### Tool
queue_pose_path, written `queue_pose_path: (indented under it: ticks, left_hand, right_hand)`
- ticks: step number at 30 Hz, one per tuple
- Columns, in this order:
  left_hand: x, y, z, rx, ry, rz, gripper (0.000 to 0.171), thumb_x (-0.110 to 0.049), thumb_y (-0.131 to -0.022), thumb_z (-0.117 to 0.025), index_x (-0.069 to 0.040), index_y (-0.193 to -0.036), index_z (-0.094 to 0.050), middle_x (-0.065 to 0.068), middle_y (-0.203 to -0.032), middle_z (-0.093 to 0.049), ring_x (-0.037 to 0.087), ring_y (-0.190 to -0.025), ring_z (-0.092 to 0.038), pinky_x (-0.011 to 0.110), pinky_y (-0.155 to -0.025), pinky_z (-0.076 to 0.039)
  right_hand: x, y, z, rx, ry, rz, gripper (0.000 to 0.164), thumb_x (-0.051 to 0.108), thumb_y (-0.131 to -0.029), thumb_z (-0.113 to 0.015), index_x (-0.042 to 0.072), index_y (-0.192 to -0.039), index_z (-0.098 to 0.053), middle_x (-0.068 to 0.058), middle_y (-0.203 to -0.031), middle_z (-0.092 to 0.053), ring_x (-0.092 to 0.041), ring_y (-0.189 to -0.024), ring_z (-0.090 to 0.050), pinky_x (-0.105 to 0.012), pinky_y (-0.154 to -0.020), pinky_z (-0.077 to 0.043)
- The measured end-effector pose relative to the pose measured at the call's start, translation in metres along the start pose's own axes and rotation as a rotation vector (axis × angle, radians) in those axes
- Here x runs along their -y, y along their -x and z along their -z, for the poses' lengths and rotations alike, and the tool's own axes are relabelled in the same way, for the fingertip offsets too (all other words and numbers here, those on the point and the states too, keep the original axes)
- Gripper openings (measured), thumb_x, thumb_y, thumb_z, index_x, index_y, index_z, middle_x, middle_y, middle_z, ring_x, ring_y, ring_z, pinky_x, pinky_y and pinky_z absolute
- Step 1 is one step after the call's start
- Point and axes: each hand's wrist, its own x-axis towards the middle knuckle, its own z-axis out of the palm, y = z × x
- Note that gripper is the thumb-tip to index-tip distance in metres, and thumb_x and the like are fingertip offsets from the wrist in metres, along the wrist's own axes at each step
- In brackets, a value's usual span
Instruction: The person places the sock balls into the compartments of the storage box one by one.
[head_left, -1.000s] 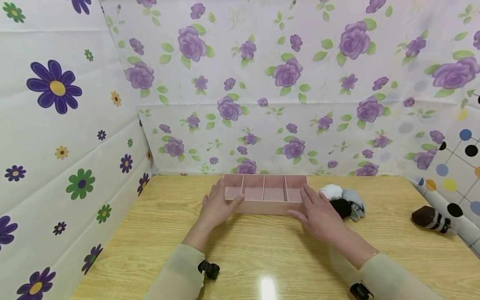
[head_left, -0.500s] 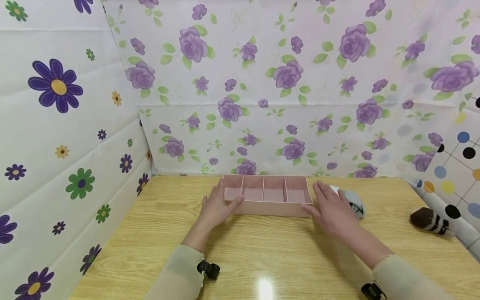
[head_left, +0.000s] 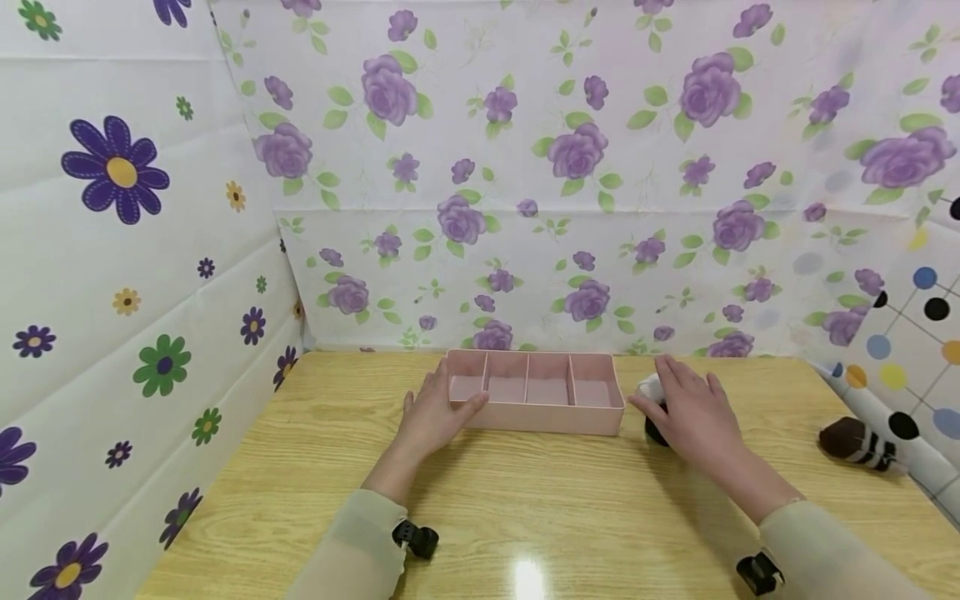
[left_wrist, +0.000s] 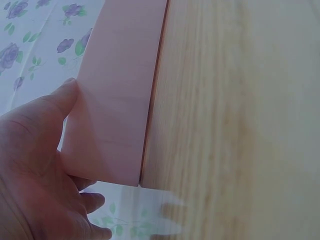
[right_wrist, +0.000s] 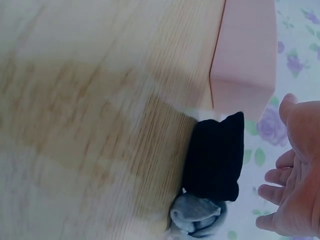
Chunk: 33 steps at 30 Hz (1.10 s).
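A pink box (head_left: pixel 536 419) with several compartments in a row stands toward the back of the table. My left hand (head_left: pixel 437 417) rests at its left end, thumb along the near rim and fingers along the end wall; the left wrist view shows the thumb touching the edge. My right hand (head_left: pixel 697 412) is spread above a small cluster of rolled socks, apart from the box. It partly covers a white sock (head_left: pixel 651 387) and a black sock (right_wrist: pixel 214 159). A grey sock (right_wrist: pixel 197 214) beside the black one shows in the right wrist view; the head view hides it.
A dark brown sock with pale stripes (head_left: pixel 857 442) lies near the right edge of the wooden table (head_left: pixel 480 517). Flower-printed sheets (head_left: pixel 525 167) hang behind and at the left, and a dotted sheet (head_left: pixel 911 358) hangs at the right.
My right hand has left the box's right end and moved right, over the socks. My left hand has stayed at the left end. The box has barely moved.
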Motion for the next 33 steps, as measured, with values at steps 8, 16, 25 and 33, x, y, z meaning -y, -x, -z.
queue_pose_path:
  ticks: [8, 16, 25, 33]
  left_hand:
    - [0.0, -0.001, 0.001, 0.002, -0.005, 0.009, 0.108, -0.064, -0.106, -0.064, -0.004, -0.177, -0.009, 0.024, -0.177, -0.029, 0.045, -0.166, -0.02, 0.076, -0.129, -0.004]
    - [-0.001, 0.0, 0.002, 0.006, -0.005, 0.01, 0.11, -0.068, -0.105, -0.063, -0.003, -0.177, -0.009, 0.024, -0.177, -0.029, 0.044, -0.166, -0.02, 0.076, -0.129, -0.004]
    - [-0.001, 0.002, 0.002, 0.001, 0.002, 0.012, 0.108, -0.063, -0.106, -0.065, -0.003, -0.177, -0.011, 0.025, -0.176, -0.03, 0.045, -0.166, -0.021, 0.076, -0.129, -0.004]
    - [0.002, 0.0, 0.0, -0.002, -0.011, 0.009, 0.11, -0.068, -0.105, -0.064, -0.003, -0.177, -0.011, 0.024, -0.177, -0.031, 0.044, -0.166, -0.02, 0.075, -0.13, -0.005]
  right_hand:
    - [-0.011, -0.011, -0.002, 0.016, -0.019, -0.052, 0.097, 0.065, -0.111, -0.056, -0.01, -0.167, -0.033, -0.037, -0.167, -0.038, -0.058, -0.152, -0.037, -0.08, -0.123, -0.019]
    - [-0.017, -0.017, -0.009, 0.057, -0.033, -0.11, 0.102, 0.066, -0.108, -0.06, -0.01, -0.169, -0.029, -0.039, -0.167, -0.035, -0.061, -0.151, -0.035, -0.081, -0.123, -0.016]
    - [-0.022, -0.024, -0.014, 0.093, -0.045, -0.134, 0.102, 0.063, -0.107, -0.064, -0.013, -0.166, -0.032, -0.041, -0.164, -0.038, -0.064, -0.145, -0.04, -0.083, -0.121, -0.019]
    - [-0.026, -0.027, -0.02, 0.126, -0.074, -0.149, 0.102, 0.061, -0.107, -0.065, -0.014, -0.166, -0.031, -0.041, -0.163, -0.04, -0.064, -0.143, -0.043, -0.084, -0.119, -0.019]
